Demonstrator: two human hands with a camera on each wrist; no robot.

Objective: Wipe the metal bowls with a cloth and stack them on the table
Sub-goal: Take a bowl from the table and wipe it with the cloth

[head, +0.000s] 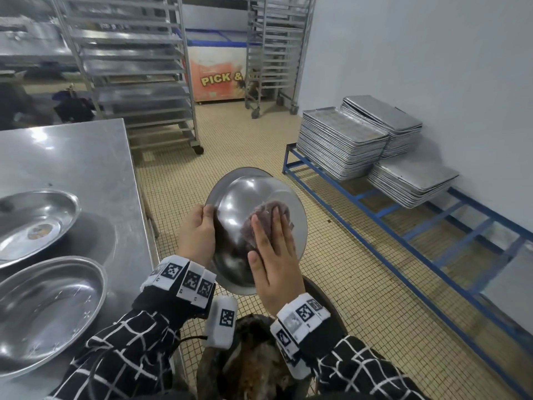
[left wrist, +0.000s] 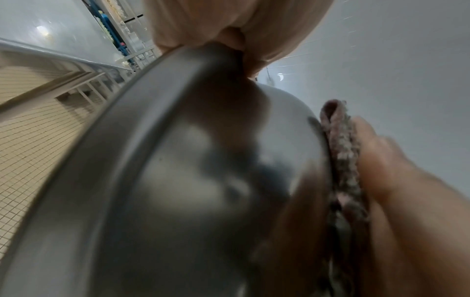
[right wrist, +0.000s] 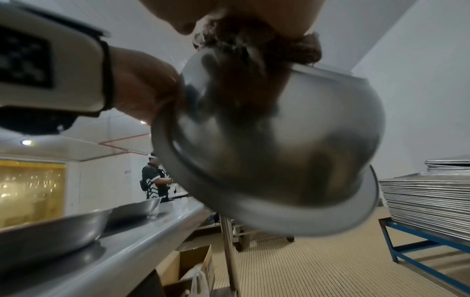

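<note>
1. At the left of the head view, two wiped-looking metal bowls (head: 34,223) (head: 46,313) sit open side up on the steel table (head: 86,157), side by side and not yet nested; I judge they await stacking.
2. Left of centre, the left hand (head: 197,235) pinches the rim of a third bowl (head: 245,203), thumb on the outside, so the bowl hangs off the table over the floor with its underside turned toward the person for wiping.
3. At centre, the right hand (head: 274,255) lies flat, fingers straight, pressing a purplish cloth (head: 265,215) against that domed underside; the flat palm spreads the pressure.
4. At the right, stacked trays (head: 340,142) rest on a blue rack (head: 403,215), apart from the work.
</note>
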